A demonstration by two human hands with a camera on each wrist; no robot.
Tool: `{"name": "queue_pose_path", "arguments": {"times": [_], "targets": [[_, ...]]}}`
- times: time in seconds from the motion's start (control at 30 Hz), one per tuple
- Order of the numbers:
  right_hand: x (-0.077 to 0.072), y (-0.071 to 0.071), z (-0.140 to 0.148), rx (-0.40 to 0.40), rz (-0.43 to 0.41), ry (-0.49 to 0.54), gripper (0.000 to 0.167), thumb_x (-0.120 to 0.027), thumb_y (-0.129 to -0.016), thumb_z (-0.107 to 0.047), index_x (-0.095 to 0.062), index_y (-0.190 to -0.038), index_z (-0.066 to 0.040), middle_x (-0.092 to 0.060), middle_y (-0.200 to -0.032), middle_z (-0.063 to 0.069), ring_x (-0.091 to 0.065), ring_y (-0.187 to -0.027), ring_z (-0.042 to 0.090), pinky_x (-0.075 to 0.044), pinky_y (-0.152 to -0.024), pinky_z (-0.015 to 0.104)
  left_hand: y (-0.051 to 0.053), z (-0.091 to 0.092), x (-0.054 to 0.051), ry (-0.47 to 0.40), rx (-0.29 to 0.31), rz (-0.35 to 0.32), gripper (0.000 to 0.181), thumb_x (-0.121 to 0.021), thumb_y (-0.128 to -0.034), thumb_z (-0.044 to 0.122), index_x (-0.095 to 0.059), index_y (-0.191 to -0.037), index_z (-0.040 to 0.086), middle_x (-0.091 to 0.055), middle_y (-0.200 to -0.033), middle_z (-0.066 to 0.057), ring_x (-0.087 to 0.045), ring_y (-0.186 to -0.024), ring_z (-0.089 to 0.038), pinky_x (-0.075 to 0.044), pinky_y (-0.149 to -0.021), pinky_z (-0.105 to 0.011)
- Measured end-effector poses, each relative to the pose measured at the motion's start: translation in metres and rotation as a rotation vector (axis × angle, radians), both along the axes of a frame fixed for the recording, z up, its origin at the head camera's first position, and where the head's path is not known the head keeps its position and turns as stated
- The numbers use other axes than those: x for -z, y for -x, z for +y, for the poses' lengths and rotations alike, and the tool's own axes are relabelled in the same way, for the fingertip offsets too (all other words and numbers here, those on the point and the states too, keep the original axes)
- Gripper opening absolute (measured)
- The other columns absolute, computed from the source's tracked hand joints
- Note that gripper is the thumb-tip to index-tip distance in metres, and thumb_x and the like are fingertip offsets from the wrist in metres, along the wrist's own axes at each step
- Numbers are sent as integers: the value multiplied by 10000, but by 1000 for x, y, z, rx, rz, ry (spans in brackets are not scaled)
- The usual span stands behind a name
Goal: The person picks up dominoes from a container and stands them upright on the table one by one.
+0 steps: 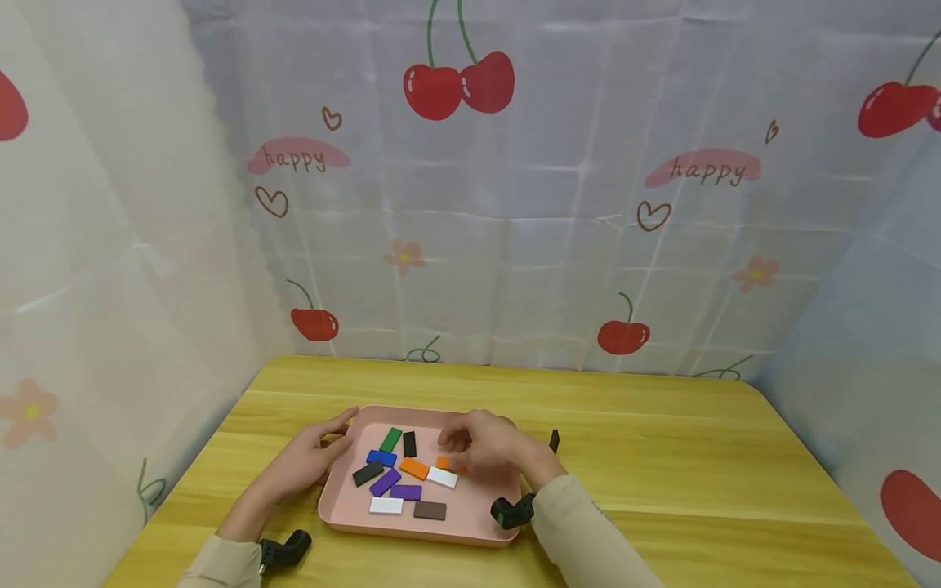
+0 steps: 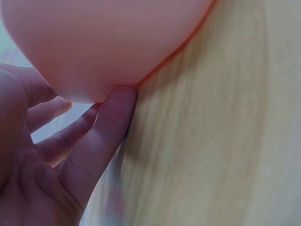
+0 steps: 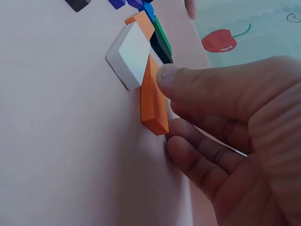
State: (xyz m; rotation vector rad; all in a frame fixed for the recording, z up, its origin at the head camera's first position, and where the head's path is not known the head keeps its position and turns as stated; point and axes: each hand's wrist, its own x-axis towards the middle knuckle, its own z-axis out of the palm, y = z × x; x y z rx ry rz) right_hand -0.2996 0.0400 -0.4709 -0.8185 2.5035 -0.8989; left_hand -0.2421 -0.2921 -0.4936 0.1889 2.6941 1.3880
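A pink tray bears several small flat rectangular blocks: a green block, a blue block, purple blocks, white blocks, dark blocks and orange blocks. At the tray's left side, my left hand rests against the wall with fingers fairly straight, its thumb touching the outside. My right hand is over the tray's right part, fingers loosely bent. In the right wrist view its thumb overlaps an orange block beside a white block; contact is unclear.
The tray stands on a wood-grain table. Behind and beside the table hangs a curtain with cherries and hearts on it. Black wrist devices are worn on both arms.
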Motion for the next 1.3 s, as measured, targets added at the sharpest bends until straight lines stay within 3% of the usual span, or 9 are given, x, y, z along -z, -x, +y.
{"name": "queue_pose_path", "arguments": {"times": [0.17, 0.37, 0.53, 0.97, 1.2, 1.3], "targets": [[4, 0, 0, -17, 10, -6, 206, -836, -864, -163, -757, -1041, -232, -664, -911, -100, -589, -845, 98, -525, -763, 219, 0, 1, 1, 7, -10, 3, 528, -542, -1085, 264, -417, -1596, 231, -530, -1531, -172, -534, -1362, -365, -528, -1057, -485], [10, 1, -1, -40, 25, -6, 202, -836, -873, -157, -758, -1041, -238, -662, -919, -108, -588, -845, 85, -526, -771, 201, -1, 1, 1, -20, -14, -18, 533, -551, -1080, 266, -417, -1596, 243, -519, -1535, -185, -564, -1312, -333, -575, -976, -400], [12, 2, -3, -51, 42, -13, 191, -823, -887, -156, -760, -1053, -227, -655, -928, -114, -586, -848, 81, -523, -785, 195, -2, 1, 2, -20, -17, -20, 529, -547, -1082, 254, -417, -1595, 249, -512, -1543, -185, -557, -1326, -345, -577, -973, -398], [8, -2, -8, -60, 86, -40, 186, -817, -894, -155, -757, -1061, -209, -638, -933, -110, -570, -838, 69, -514, -783, 184, -2, 0, 1, -5, -19, -7, 529, -544, -1084, 260, -415, -1597, 243, -522, -1538, -181, -543, -1356, -363, -558, -1022, -444], [5, -2, -8, -74, 105, -64, 175, -796, -914, -166, -756, -1078, -213, -640, -949, -120, -569, -855, 62, -516, -809, 194, -2, 1, 1, -8, -10, -3, 520, -532, -1090, 237, -415, -1596, 239, -543, -1515, -182, -584, -1302, -323, -582, -950, -339], [3, -2, -7, -66, 104, -68, 199, -797, -913, -175, -752, -1103, -216, -638, -959, -123, -568, -872, 68, -519, -828, 206, -1, 1, -1, -3, -9, 0, 519, -532, -1089, 236, -416, -1596, 238, -540, -1520, -179, -584, -1304, -330, -580, -952, -344]]}}
